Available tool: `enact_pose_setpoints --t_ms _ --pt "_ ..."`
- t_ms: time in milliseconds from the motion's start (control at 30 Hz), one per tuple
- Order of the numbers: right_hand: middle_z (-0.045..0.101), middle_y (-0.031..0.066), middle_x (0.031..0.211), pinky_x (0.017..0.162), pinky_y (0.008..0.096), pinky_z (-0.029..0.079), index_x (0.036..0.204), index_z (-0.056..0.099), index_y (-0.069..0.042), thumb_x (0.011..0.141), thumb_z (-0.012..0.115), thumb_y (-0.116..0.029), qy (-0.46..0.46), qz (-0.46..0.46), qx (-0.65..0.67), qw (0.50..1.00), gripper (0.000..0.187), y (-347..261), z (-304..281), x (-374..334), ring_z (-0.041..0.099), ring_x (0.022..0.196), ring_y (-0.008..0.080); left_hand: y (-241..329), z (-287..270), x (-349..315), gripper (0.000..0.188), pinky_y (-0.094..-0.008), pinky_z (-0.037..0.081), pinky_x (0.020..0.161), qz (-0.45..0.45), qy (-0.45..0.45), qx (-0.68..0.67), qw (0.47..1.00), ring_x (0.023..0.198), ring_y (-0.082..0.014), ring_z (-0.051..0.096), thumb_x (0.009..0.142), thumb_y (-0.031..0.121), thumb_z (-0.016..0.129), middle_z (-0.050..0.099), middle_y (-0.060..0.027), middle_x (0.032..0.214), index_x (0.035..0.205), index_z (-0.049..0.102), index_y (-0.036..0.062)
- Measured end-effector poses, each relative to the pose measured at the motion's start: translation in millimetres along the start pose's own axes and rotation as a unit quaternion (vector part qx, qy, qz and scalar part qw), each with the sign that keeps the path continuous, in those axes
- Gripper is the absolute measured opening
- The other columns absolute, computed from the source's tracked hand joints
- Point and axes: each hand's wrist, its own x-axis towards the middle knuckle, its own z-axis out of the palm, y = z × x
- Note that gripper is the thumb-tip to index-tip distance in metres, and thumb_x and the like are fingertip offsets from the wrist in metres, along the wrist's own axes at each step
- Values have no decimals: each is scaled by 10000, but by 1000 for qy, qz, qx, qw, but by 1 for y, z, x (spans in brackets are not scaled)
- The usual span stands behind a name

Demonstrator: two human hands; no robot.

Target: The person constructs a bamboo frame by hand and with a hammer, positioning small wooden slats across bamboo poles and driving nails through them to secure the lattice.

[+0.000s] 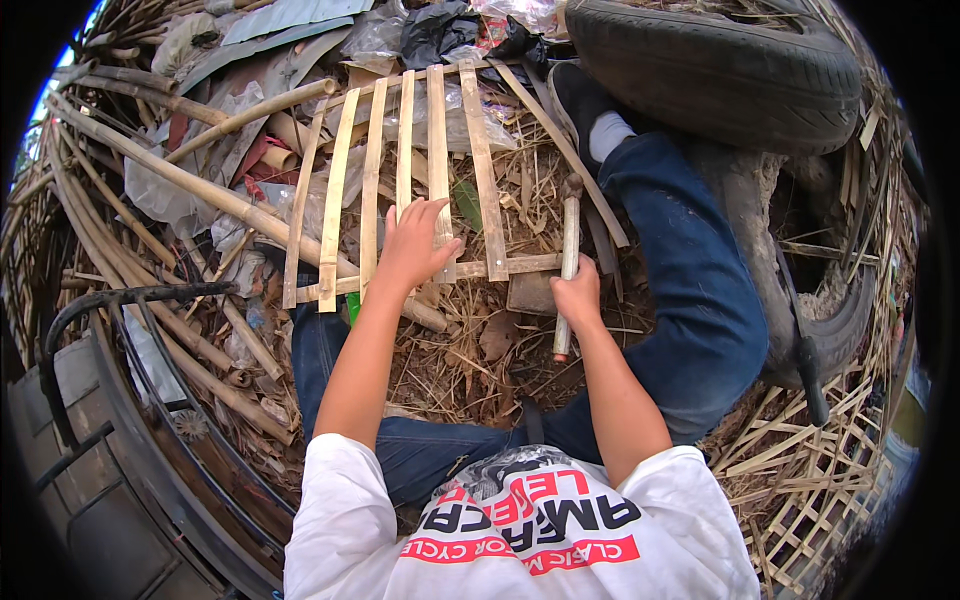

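Note:
A frame of split bamboo slats point(437, 130) lies before me, several upright strips fixed across two crosspieces. My left hand point(412, 243) rests on its slats near the lower crosspiece point(467, 268), fingers stretched out and holding nothing. On the right, my right hand point(577, 292) is closed around the pale handle of a hammer point(569, 240), its small head pointing away from me. A wooden block point(530, 295) sits under the right end of the lower crosspiece, next to my right hand. Another loose-looking strip point(565, 150) slants beside the frame's right side.
A tyre point(720, 75) lies at the far right. By my right knee, a knife-like tool with a black handle point(811, 375) leans. Bamboo poles point(200, 180) and plastic litter cover the left side. A dark metal-framed chair point(90, 440) stands lower left; woven bamboo point(820, 480) lies lower right.

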Motion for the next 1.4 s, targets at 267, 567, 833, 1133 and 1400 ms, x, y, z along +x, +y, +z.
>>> enact_pose_setpoints --t_ms 267,567,833,1133,1400 --pt "603 251 1124 952 404 449 1103 596 69 663 650 -57 -20 19 16 999 461 -3 -3 -1 585 1083 406 -59 -33 -57 744 -528 281 1104 -162 88 98 978 1316 -372 410 874 512 617 439 -187 1419 1421 390 62" --pt "675 181 905 766 367 499 1089 614 68 680 646 -47 2 -29 17 999 426 -1 -5 1 648 818 283 -196 -50 -94 578 -450 507 807 -484 56 -97 868 878 -328 665 864 484 649 676 -215 990 1122 597 -30" --pt "669 152 845 732 361 496 1041 629 60 667 643 -52 6 -26 24 999 391 4 -7 -6 635 764 253 -213 -39 -133 455 -357 474 544 -425 52 -263 864 528 -165 567 843 409 722 602 -83 600 812 665 -42" --pt "639 133 762 662 361 487 921 615 55 654 641 -44 -29 -14 78 996 286 -17 -15 -3 617 689 232 -145 -58 -201 339 -312 503 494 -486 152 -367 779 490 -106 474 869 293 723 515 -8 608 999 673 -16" --pt "582 64 734 632 308 451 957 604 52 678 604 -10 -63 -51 147 986 285 -29 -14 30 549 660 168 -84 -47 -229 362 -300 499 491 -541 215 -353 733 503 -112 490 884 261 712 575 -39 692 1078 656 -38"
